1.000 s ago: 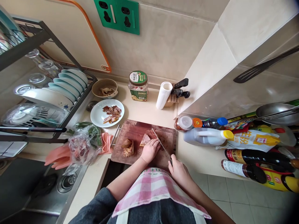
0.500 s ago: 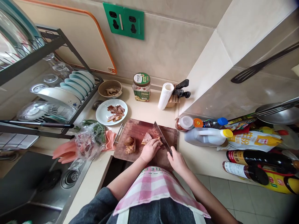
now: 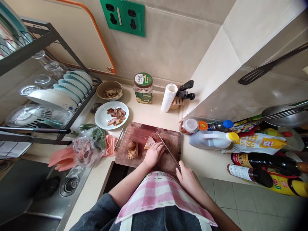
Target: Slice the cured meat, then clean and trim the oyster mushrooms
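Observation:
On a brown wooden cutting board lies a piece of cooked meat, pale on its cut face. My left hand presses down on it with bent fingers, hiding part of it. My right hand grips the handle of a kitchen knife, whose blade slants across the board just right of my left fingertips. A second browned chunk of meat sits on the board's left side. Behind the board, a white plate bears sliced dark meat.
Left of the board are a bagged piece of raw meat, pink gloves and a sink. A beige basket, a green-lidded jar, a paper roll and a knife block stand behind. Bottles crowd the right.
My right hand has shifted slightly right and toward me, and the knife's blade now shows nearly edge-on. My left hand stays on the meat. The whole view has shifted a little.

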Demonstrator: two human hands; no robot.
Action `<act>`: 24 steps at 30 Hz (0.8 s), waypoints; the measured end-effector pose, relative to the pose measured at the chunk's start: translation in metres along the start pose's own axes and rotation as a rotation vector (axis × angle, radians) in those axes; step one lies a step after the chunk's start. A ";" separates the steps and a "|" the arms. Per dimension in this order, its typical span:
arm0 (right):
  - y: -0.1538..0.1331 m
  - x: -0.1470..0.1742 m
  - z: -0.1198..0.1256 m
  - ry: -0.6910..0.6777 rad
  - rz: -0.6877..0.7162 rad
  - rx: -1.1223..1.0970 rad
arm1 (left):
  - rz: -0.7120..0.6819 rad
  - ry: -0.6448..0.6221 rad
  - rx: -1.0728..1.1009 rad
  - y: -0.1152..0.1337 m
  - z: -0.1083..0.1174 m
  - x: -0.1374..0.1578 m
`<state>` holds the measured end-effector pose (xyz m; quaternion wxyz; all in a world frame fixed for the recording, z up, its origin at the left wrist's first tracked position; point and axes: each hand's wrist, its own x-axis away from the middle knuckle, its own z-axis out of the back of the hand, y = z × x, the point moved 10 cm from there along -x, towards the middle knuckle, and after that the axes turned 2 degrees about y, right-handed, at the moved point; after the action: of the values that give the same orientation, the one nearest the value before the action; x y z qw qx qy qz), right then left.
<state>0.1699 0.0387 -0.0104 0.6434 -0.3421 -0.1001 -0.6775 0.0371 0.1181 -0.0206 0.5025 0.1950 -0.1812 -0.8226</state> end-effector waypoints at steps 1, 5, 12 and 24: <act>-0.001 -0.002 -0.001 -0.012 -0.015 0.022 | 0.004 0.001 -0.006 0.000 0.000 0.000; -0.011 -0.012 -0.001 -0.032 -0.032 0.077 | 0.021 0.007 -0.023 -0.002 -0.001 -0.001; -0.019 -0.025 -0.003 -0.042 -0.016 0.093 | 0.041 0.004 -0.012 -0.003 -0.002 -0.002; -0.042 -0.080 0.011 0.169 0.114 -0.037 | 0.045 -0.011 -0.005 -0.003 0.002 0.005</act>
<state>0.1294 0.1153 -0.0367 0.6807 -0.3008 -0.0131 -0.6679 0.0317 0.1150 -0.0216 0.5204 0.1849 -0.1862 -0.8126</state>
